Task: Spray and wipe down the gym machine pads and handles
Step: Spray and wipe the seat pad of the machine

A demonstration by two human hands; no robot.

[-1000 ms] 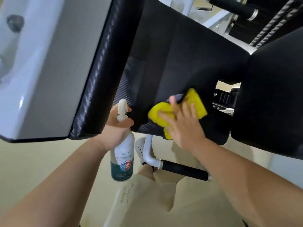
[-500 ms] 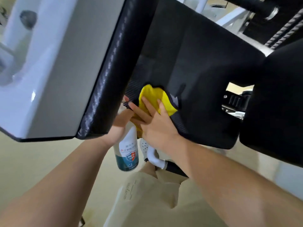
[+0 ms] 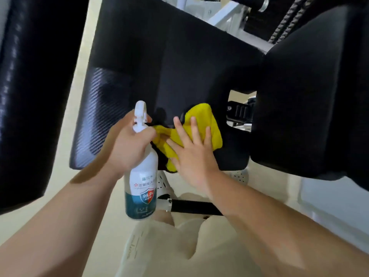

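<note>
Two hands: the left hand (image 3: 127,144) and the right hand (image 3: 192,156) are close together at the lower edge of the middle pad (image 3: 175,62).
Left hand: its fingers are curled round the neck of the spray bottle (image 3: 140,188), just under the white trigger head.
Spray bottle: it is upright in front of the pad's bottom edge. It is white with a teal band and a "99.9%" shield on the label.
Right hand: it lies flat with the fingers straight and spread, pressing the yellow cloth (image 3: 205,124) against the pad.
Yellow cloth: it is bunched on the lower part of the middle pad, partly under the right palm, and its left end reaches the left hand.
Side pads: the left pad (image 3: 30,86) and the right pad (image 3: 309,96) are both black, each separated from the middle pad by a gap.
Handle (image 3: 195,206): it has a black grip with a metal collar and sits below the hands.
Underneath: beige shorts (image 3: 179,246), a white perforated shoe (image 3: 162,182).
</note>
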